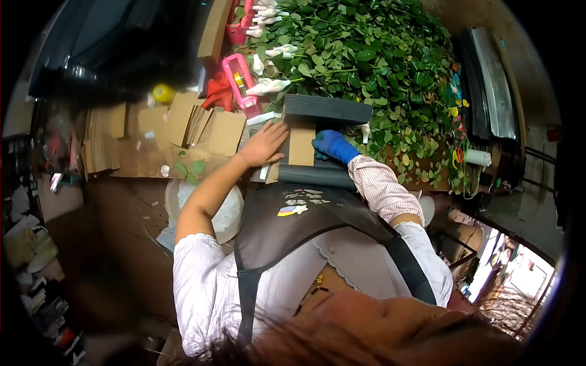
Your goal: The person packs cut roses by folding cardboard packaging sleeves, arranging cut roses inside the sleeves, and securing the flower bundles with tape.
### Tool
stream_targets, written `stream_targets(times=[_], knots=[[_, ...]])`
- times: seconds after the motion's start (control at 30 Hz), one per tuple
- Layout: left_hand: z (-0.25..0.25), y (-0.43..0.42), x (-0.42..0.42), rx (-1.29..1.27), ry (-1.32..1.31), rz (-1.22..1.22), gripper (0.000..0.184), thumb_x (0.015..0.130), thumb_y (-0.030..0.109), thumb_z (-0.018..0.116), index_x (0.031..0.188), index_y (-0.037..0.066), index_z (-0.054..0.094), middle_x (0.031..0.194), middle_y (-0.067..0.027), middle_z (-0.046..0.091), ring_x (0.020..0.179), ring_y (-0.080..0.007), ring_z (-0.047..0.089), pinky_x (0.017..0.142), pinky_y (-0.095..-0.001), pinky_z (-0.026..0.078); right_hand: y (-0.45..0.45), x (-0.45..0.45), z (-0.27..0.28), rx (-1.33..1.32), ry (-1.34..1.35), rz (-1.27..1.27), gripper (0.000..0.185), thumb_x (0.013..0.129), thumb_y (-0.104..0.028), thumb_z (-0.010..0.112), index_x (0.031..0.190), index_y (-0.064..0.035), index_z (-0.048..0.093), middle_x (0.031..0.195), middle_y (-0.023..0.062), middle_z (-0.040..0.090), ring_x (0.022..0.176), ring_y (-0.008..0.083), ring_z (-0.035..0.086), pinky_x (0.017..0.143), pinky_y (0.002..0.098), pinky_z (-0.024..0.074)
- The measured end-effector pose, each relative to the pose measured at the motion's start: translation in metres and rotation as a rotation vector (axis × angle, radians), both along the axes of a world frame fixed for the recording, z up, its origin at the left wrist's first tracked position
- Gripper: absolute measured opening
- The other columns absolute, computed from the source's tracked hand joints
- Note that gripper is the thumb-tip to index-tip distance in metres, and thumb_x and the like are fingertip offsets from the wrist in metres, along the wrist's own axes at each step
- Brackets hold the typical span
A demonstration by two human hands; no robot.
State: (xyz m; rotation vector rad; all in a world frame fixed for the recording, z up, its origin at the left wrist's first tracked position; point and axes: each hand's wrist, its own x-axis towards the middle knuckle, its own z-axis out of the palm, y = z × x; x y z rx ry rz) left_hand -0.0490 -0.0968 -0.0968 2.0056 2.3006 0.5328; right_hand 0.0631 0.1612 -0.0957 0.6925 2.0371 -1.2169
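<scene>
A brown cardboard piece point(301, 146) lies on the bench in front of me, between two sections of dark ribbed sheet point(328, 110). My left hand point(267, 144) is bare and rests flat at the left edge of the cardboard, fingers stretched out. On the other side, my right hand point(332, 146) wears a blue glove. Its fingers curl in against the cardboard's right edge; whatever they grip is hidden. Just beyond the ribbed sheet are leafy green stems point(366, 55), some with white-wrapped heads point(268, 87) pointing left.
A pink tape dispenser point(242, 82) stands beyond my left hand, next to a red glove-like item point(218, 91). Cardboard pieces point(226, 133) lie to the left, near a yellow round object point(162, 93). Dark and clear sheets point(491, 85) hang at the right.
</scene>
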Motion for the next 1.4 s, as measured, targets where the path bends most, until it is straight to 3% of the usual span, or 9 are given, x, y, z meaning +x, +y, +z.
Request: stream_targets(times=[0.13, 0.27, 0.4, 0.53, 0.6, 0.87, 1.0, 1.2, 1.4], knots=[[0.025, 0.029, 0.011, 0.040, -0.284, -0.029, 0.031, 0.087, 0.020, 0.067, 0.114, 0.005, 0.065, 0.121, -0.0141, 0.063, 0.106, -0.0332, 0.062, 0.088, -0.0400, 0.053, -0.004, 0.003, 0.006, 0.174, 0.105, 0.153, 0.032, 0.087, -0.035, 0.059, 0.088, -0.0044, 0.069, 0.080, 0.0154, 0.072, 0.071, 0.0276, 0.070, 0.070, 0.0384, 0.0567], [0.003, 0.049, 0.022, 0.061, -0.343, -0.029, 0.022, 0.076, 0.021, 0.074, 0.079, 0.003, 0.060, 0.098, -0.0138, 0.061, 0.093, -0.0355, 0.061, 0.078, -0.0430, 0.053, -0.008, 0.004, 0.024, 0.496, 0.242, 0.476, 0.039, 0.084, -0.041, 0.057, 0.096, -0.0064, 0.071, 0.097, 0.0203, 0.071, 0.093, 0.0392, 0.067, 0.084, 0.0492, 0.0527], [0.024, 0.041, 0.027, -0.057, -0.342, -0.026, 0.036, 0.071, 0.018, 0.079, 0.095, 0.001, 0.059, 0.113, -0.0171, 0.058, 0.109, -0.0378, 0.056, 0.093, -0.0419, 0.049, -0.001, 0.000, 0.137, -0.280, 0.596, 0.055, 0.030, 0.095, -0.028, 0.064, 0.116, -0.0079, 0.068, 0.098, 0.0101, 0.072, 0.081, 0.0189, 0.068, 0.079, 0.0321, 0.0539], [0.017, 0.041, 0.028, -0.080, -0.364, -0.028, 0.046, 0.071, 0.016, 0.079, 0.109, -0.001, 0.057, 0.123, -0.0195, 0.055, 0.114, -0.0386, 0.054, 0.097, -0.0418, 0.048, 0.079, -0.061, 0.138, 0.671, 1.203, -0.003, 0.041, 0.088, -0.009, 0.061, 0.129, -0.0135, 0.062, 0.119, 0.0126, 0.067, 0.107, 0.0281, 0.066, 0.092, 0.0366, 0.0526], [0.018, 0.042, 0.029, -0.075, -0.368, -0.015, 0.048, 0.069, 0.015, 0.080, 0.109, -0.001, 0.057, 0.124, -0.0197, 0.055, 0.114, -0.0387, 0.054, 0.097, -0.0414, 0.048, 0.114, -0.089, 0.106, 1.192, 0.987, 0.271, 0.046, 0.080, -0.014, 0.069, 0.125, -0.0173, 0.063, 0.135, 0.0121, 0.057, 0.124, 0.0345, 0.053, 0.103, 0.0462, 0.0442], [0.021, 0.043, 0.033, -0.079, -0.394, 0.034, 0.046, 0.068, 0.013, 0.081, 0.107, 0.000, 0.060, 0.124, -0.0169, 0.056, 0.116, -0.0362, 0.055, 0.098, -0.0415, 0.048, 0.139, -0.083, 0.167, 1.161, 1.271, 0.399, 0.026, 0.084, -0.011, 0.063, 0.108, -0.0199, 0.065, 0.123, 0.0070, 0.061, 0.101, 0.0253, 0.063, 0.085, 0.0392, 0.0533], [0.009, 0.039, 0.034, -0.006, -0.409, 0.031, 0.046, 0.073, 0.020, 0.082, 0.111, 0.001, 0.062, 0.123, -0.0164, 0.058, 0.111, -0.0362, 0.058, 0.092, -0.0413, 0.050, 0.095, 0.007, 0.250, 0.970, 1.159, 0.616, 0.020, 0.088, -0.014, 0.059, 0.107, -0.0200, 0.063, 0.082, 0.0057, 0.061, 0.076, 0.0254, 0.065, 0.067, 0.0383, 0.0536], [0.026, 0.040, 0.034, -0.094, -0.821, 0.269, 0.091, 0.073, 0.037, 0.082, 0.146, 0.007, 0.037, 0.136, -0.0220, 0.055, 0.130, -0.0400, 0.049, 0.118, -0.0559, 0.021, 0.104, 0.113, 0.137, 0.751, 0.312, 0.837, 0.024, 0.089, -0.014, 0.058, 0.109, -0.0226, 0.067, 0.099, 0.0083, 0.070, 0.087, 0.0287, 0.069, 0.070, 0.0416, 0.0552], [0.020, 0.038, 0.033, -0.086, -0.578, 0.056, 0.046, 0.075, 0.029, 0.082, 0.115, 0.011, 0.070, 0.129, -0.0151, 0.057, 0.121, -0.0367, 0.052, 0.117, -0.0566, 0.023, 0.098, 0.119, 0.066, 0.714, -0.008, 0.777, 0.025, 0.088, -0.019, 0.062, 0.112, -0.0196, 0.068, 0.099, 0.0104, 0.069, 0.091, 0.0297, 0.068, 0.077, 0.0440, 0.0542]])
